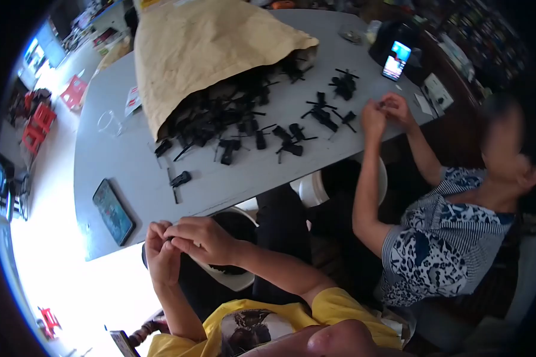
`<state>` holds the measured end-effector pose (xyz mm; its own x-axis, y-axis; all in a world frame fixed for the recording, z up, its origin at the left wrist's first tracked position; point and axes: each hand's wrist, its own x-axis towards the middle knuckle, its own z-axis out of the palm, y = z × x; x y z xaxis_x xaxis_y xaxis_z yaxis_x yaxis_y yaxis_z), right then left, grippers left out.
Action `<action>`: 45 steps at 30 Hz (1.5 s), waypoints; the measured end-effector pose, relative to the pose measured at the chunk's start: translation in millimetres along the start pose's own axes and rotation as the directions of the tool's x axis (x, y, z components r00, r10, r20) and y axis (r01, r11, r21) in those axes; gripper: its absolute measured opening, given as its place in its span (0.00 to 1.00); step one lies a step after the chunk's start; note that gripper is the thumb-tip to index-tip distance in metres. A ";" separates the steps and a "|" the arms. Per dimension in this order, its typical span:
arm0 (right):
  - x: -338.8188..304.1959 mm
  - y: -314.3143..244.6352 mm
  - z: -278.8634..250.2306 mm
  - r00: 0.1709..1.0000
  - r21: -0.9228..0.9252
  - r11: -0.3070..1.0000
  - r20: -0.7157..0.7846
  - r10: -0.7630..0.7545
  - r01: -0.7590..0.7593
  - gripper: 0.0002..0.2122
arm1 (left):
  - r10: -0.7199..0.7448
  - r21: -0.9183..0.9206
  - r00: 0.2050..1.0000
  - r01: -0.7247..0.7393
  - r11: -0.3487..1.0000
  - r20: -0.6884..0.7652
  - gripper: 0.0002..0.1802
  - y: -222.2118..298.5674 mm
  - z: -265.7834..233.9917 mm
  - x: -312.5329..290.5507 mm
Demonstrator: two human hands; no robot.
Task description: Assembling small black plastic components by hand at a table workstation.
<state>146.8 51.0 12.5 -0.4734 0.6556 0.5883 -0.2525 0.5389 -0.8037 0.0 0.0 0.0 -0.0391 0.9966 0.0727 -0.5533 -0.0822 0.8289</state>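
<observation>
My left hand [162, 262] and my right hand [213, 241] meet just off the table's near edge. Between their closed fingertips is a small dark piece [170, 239], mostly hidden, so I cannot tell its exact kind. Below them stands a white bucket [235, 281] with dark contents. Nearest on the grey table [232, 185] lies one black plastic part [180, 179] with thin arms. Farther back, a heap of similar black parts [205, 119] spills from a large brown paper sack [214, 38].
At the right, another person's hands [388, 113] come together over the table edge, near several loose black parts [324, 116]. A phone [114, 212] lies flat at the left; a lit phone [396, 60] stands at the far right. A clear glass [109, 124] is left of the sack.
</observation>
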 end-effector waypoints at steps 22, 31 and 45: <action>-1.0 3.6 -13.1 0.943 0.135 0.934 0.026 0.331 -0.332 0.05 | -0.042 -0.037 0.999 0.042 0.998 0.018 0.15 -3.2 16.9 1.4; 0.6 7.8 2.2 0.988 -0.275 0.954 -0.123 0.092 -0.123 0.03 | -0.025 -0.055 0.979 0.014 0.998 -0.202 0.13 -11.1 26.0 -0.7; 7.8 4.4 27.9 0.975 -0.422 0.904 -0.167 -0.146 0.063 0.05 | 0.160 0.065 0.967 -0.150 0.987 -0.200 0.07 -15.2 9.4 -7.2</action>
<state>118.4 43.7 11.1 -0.2836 0.6487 0.7062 0.0979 0.7522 -0.6516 16.5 -6.0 -7.9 -0.2923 0.9519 0.0921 -0.4863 -0.2309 0.8427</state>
